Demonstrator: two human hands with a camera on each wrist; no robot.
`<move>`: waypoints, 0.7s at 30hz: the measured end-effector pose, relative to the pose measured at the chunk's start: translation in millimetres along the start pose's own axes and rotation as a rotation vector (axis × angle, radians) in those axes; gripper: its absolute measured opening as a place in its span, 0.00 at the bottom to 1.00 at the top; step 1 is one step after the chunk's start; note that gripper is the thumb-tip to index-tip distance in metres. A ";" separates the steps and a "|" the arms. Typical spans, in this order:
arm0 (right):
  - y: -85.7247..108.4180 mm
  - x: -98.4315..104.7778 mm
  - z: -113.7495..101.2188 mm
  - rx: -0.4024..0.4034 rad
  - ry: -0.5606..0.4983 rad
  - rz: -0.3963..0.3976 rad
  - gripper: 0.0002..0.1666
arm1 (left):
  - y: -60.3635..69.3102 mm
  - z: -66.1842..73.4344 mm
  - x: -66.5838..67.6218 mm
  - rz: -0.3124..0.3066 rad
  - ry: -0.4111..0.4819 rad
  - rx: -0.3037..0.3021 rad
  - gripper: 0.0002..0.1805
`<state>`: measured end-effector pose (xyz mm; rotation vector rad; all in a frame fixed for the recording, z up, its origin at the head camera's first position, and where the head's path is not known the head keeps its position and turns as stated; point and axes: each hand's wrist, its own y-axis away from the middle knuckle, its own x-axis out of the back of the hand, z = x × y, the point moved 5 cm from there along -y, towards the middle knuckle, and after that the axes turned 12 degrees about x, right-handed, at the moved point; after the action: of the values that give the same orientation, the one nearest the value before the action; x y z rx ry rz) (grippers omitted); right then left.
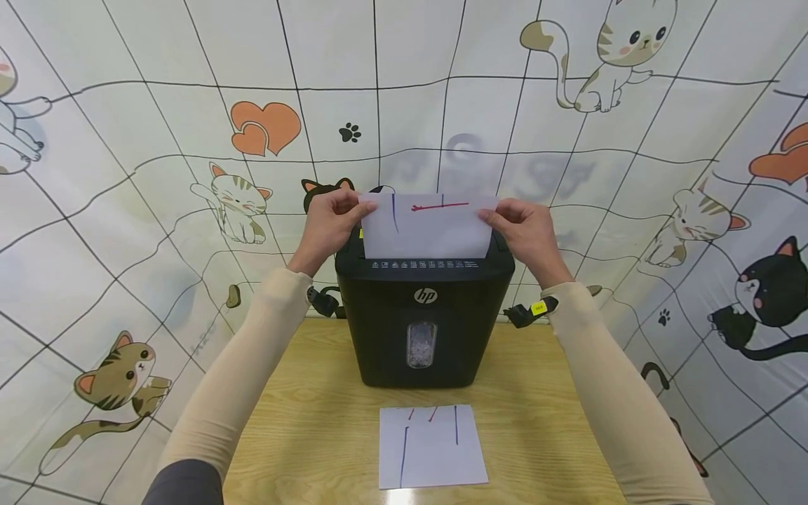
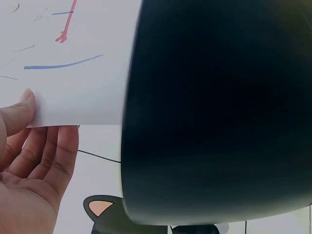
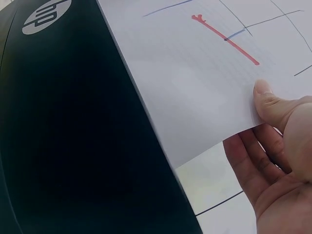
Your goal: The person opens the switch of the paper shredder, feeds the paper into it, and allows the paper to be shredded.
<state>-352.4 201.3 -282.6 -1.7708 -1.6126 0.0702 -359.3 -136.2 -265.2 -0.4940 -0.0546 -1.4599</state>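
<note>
A white sheet of paper with blue and red pen strokes stands upright at the top of a black HP paper shredder. Its lower edge meets the shredder's top, where the slot itself is hidden. My left hand pinches the sheet's left edge between thumb and fingers. On the opposite edge, my right hand does the same. Both wrist views show the thumb on the marked face and the fingers behind the paper. Paper shreds show through the shredder's small front window.
A second marked sheet lies flat on the wooden table in front of the shredder. Behind stands a white curtain printed with cats and grid lines. Small black cameras are strapped to both wrists, beside the shredder's sides.
</note>
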 end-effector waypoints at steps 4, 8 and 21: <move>1.3 -1.3 1.0 0.002 -0.007 -0.004 0.28 | -0.4 -0.4 0.4 0.007 0.004 -0.008 0.15; 3.3 -2.3 2.9 0.006 -0.008 -0.012 0.28 | 0.7 -1.6 -0.7 0.002 0.004 -0.006 0.15; 7.7 -5.8 8.0 -0.016 -0.021 -0.036 0.28 | 3.9 -10.2 -2.3 -0.008 -0.011 0.024 0.15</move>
<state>-351.1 200.3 -295.0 -1.7572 -1.6640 0.0593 -358.5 -137.6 -276.2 -0.4823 -0.0830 -1.4629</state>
